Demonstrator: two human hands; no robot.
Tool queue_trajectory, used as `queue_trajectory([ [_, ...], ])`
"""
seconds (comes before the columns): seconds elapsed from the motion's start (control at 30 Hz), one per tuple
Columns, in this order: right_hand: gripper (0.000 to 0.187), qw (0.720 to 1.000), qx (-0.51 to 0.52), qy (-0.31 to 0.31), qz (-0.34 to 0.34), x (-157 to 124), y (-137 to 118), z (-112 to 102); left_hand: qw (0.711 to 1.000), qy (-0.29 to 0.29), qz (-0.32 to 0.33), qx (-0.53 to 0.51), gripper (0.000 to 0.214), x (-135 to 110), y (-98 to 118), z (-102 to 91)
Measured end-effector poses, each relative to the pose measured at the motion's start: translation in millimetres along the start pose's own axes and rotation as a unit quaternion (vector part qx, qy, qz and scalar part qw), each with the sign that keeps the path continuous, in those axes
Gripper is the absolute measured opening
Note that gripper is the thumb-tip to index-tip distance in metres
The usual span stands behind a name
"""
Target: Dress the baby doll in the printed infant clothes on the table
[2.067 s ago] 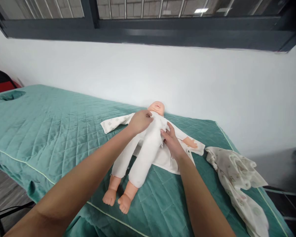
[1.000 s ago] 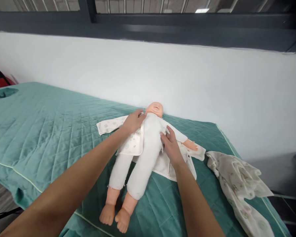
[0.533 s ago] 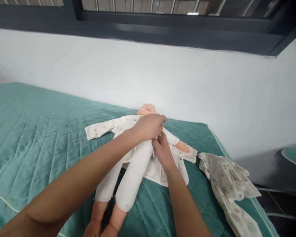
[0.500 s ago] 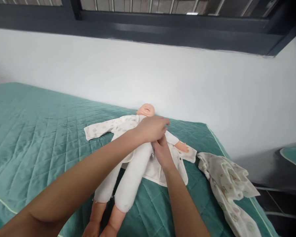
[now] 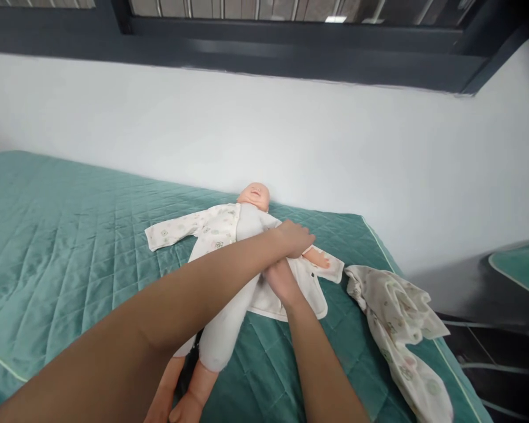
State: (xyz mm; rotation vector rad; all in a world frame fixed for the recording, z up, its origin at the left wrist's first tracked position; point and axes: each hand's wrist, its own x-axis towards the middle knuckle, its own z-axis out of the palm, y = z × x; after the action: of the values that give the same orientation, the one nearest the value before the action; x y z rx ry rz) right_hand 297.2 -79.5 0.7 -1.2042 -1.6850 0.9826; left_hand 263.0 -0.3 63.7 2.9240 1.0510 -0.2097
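Note:
A baby doll [image 5: 252,195] with a white cloth body lies on its back on the teal quilted table [image 5: 70,235]. Under it is an open white printed garment [image 5: 176,228], one sleeve spread out to the left. My left hand [image 5: 296,237] reaches across the doll's chest, its fingers curled over the doll's upper arm on the right side. The doll's pink hand [image 5: 318,257] sticks out just past my fingers. My right hand [image 5: 277,276] rests on the garment beside the doll's body. Its fingers are hidden under my left wrist.
A crumpled printed cloth [image 5: 399,317] lies at the right end of the table, close to the edge. A white wall runs behind the table under a dark window frame. Another teal surface [image 5: 526,264] shows at the far right.
My left hand has moved from the doll's neck across its chest to its right-side arm. The left half of the garment now lies over the doll's side. My view has shifted right.

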Motion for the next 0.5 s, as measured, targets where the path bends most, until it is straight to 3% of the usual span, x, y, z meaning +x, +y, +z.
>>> queue_trajectory([
  [0.13, 0.035, 0.998, -0.013, -0.063, -0.01, -11, -21, -23, 0.998, 0.061, -0.02, -0.026, 0.036, -4, -10, -11.6],
  [0.2, 0.034, 0.998, -0.034, -0.061, -0.001, -13, -24, -38, 0.996, 0.077, -0.033, -0.03, 0.038, -6, -18, -18.3],
  [0.3, 0.027, 0.99, -0.122, 0.05, 0.052, -7, -12, -58, 0.995, 0.085, -0.054, -0.023, 0.041, -12, -28, -22.5],
  [0.37, 0.024, 0.964, -0.196, 0.14, 0.114, -1, 2, -65, 0.994, 0.085, -0.062, -0.017, 0.039, -18, -32, -20.6],
  [0.43, 0.024, 0.937, -0.245, 0.187, 0.168, 5, 14, -68, 0.994, 0.084, -0.062, -0.01, 0.034, -24, -35, -17.1],
  [0.5, 0.025, 0.929, -0.231, 0.208, 0.2, 7, 22, -68, 0.994, 0.09, -0.063, -0.003, 0.032, -29, -35, -14.5],
])
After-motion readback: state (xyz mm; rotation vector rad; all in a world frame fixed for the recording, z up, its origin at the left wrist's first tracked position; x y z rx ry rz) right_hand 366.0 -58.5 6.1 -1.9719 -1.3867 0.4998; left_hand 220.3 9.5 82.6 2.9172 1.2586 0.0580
